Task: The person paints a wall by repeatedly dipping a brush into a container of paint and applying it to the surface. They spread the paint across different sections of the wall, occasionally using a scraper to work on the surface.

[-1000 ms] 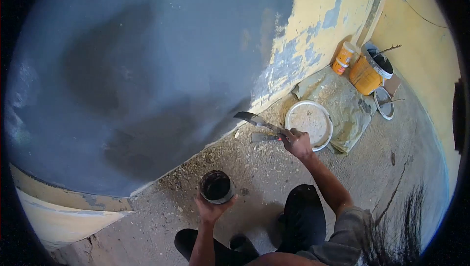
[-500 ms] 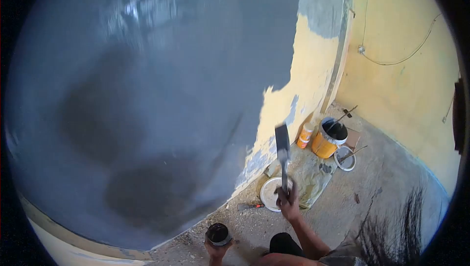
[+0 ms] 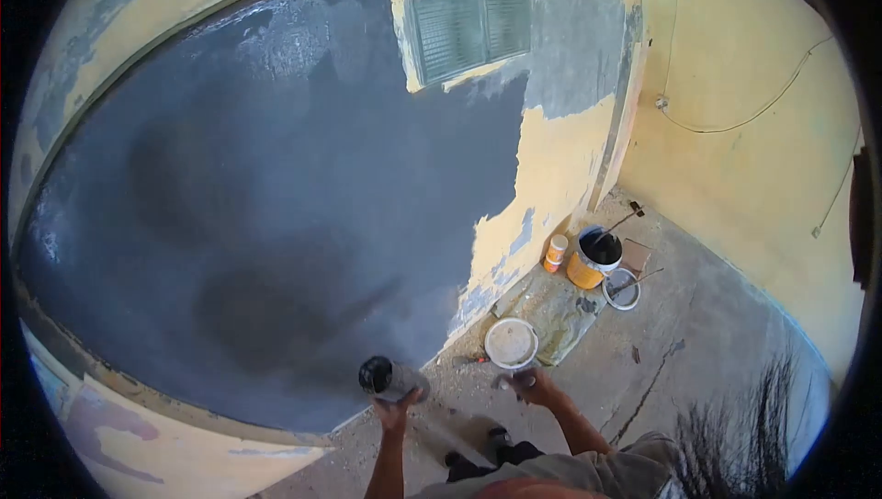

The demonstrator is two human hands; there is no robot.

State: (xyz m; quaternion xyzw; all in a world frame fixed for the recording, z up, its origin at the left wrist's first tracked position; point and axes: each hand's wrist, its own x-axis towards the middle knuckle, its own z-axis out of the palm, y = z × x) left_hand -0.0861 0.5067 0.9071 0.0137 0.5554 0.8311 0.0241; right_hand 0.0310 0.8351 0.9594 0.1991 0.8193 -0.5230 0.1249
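My left hand (image 3: 395,410) is wrapped round a cylindrical container (image 3: 400,383) with dark material at its mouth, tilted to the left near the foot of the grey-coated wall (image 3: 303,187). To the right, my right hand (image 3: 533,387) is closed on the handle of a brush (image 3: 503,380); the brush's far end is smeared and hard to make out. Just beyond that hand lies a round white lid (image 3: 511,343) on the floor. The wall's coating is dark grey, with a ragged edge against yellow paint.
A yellow bucket (image 3: 586,269) of dark material with a stick in it stands at the wall corner. Beside it are a small orange-and-white container (image 3: 555,253), a grey-smeared lid (image 3: 622,289) and a sheet (image 3: 551,315). A louvred window (image 3: 470,32) is higher up.
The view has shifted, bringing the window into sight. My right hand has lowered the brush from upright to near the lid. The container in my left hand has risen and tipped sideways.
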